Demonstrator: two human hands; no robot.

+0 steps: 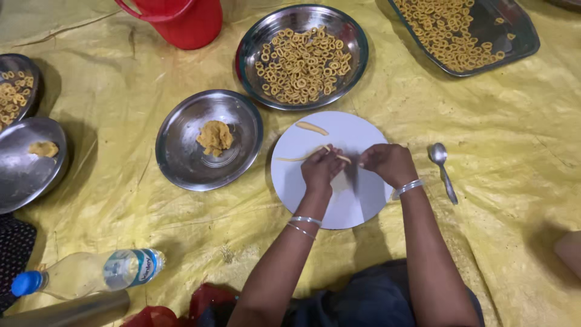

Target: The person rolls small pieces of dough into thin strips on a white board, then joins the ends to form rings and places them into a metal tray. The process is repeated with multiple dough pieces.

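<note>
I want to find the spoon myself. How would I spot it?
Start at the round white board in the middle of the yellow sheet, where the right hand works. Just right of the board lies the spoon, alone on the sheet. It is the only thin, shiny thing with a handle; the other steel things are wide plates.

Both hands, L (322, 169) & R (387, 163), palms down, fingers curled, close together.

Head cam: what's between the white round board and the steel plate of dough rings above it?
Nothing: in the head view only bare yellow sheet separates the white round board from the steel plate of dough rings.
</note>
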